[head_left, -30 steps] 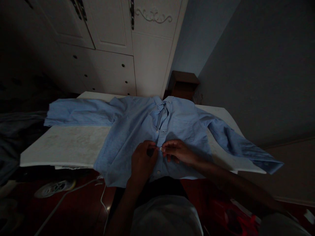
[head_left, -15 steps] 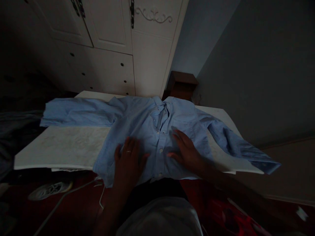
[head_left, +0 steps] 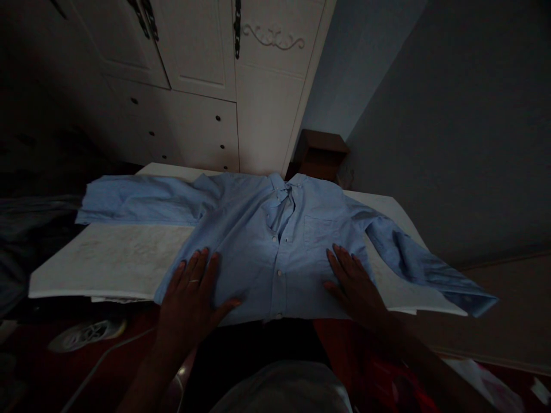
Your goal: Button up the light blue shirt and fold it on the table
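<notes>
A light blue button-up shirt [head_left: 249,246] lies front side up across a white board [head_left: 120,258], collar at the far side and both sleeves spread outward. Its lower buttons are fastened, while the part near the collar gapes. My left hand [head_left: 191,298], with a ring on one finger, rests flat on the shirt's lower left side, fingers stretched and thumb out. On the lower right side, below the chest pocket, my right hand [head_left: 350,284] lies with its fingers spread on the cloth. Neither hand grips the fabric.
A white wardrobe [head_left: 267,115] with drawers stands behind the board. Beyond the board, near the grey wall, is a small brown cabinet [head_left: 322,146]. A shoe [head_left: 86,335] and a pale cord [head_left: 101,361] lie on the red floor at the left.
My hands have moved apart over the shirt, the left one to the left and the right one to the right. The shirt's lower front looks smoother and spread wider.
</notes>
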The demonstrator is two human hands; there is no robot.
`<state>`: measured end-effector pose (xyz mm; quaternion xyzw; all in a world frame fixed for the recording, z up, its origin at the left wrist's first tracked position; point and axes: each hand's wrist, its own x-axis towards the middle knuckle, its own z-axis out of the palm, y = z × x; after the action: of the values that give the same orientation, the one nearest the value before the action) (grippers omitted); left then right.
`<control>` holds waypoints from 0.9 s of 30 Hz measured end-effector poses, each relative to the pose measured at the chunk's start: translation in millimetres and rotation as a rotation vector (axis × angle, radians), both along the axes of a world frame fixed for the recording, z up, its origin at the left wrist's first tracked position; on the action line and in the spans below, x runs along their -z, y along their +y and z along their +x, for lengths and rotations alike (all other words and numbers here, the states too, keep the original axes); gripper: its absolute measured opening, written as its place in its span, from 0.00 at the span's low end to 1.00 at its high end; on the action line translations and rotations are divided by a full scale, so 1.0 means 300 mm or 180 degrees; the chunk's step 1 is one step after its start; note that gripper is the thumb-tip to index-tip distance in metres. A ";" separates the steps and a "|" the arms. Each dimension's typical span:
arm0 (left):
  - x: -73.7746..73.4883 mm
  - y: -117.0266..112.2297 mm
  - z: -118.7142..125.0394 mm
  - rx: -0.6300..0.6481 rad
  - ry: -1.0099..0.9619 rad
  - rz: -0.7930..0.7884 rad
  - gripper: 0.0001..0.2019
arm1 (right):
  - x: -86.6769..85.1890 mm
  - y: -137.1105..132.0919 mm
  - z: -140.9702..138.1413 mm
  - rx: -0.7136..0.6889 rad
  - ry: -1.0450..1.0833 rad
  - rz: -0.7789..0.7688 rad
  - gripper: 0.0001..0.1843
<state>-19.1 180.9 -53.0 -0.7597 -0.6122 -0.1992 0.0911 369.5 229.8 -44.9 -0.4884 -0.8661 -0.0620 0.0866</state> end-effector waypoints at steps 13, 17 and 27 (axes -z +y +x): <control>0.045 -0.084 -0.136 -0.0159 -0.0088 0.0208 0.40 | 0.038 -0.005 0.014 0.0013 0.0173 0.0149 0.39; 0.018 -0.065 -0.107 -0.0516 -0.0391 0.0181 0.35 | 0.041 -0.005 0.013 0.0020 0.0168 0.0182 0.39; -0.201 0.183 0.134 0.0147 -0.1558 -0.0039 0.18 | 0.028 0.001 0.026 -0.0073 0.0462 -0.0005 0.36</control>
<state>21.1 235.8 7.4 -0.7031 -0.5998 -0.3756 -0.0691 377.1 230.1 -53.2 -0.4817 -0.8632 -0.0249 0.1495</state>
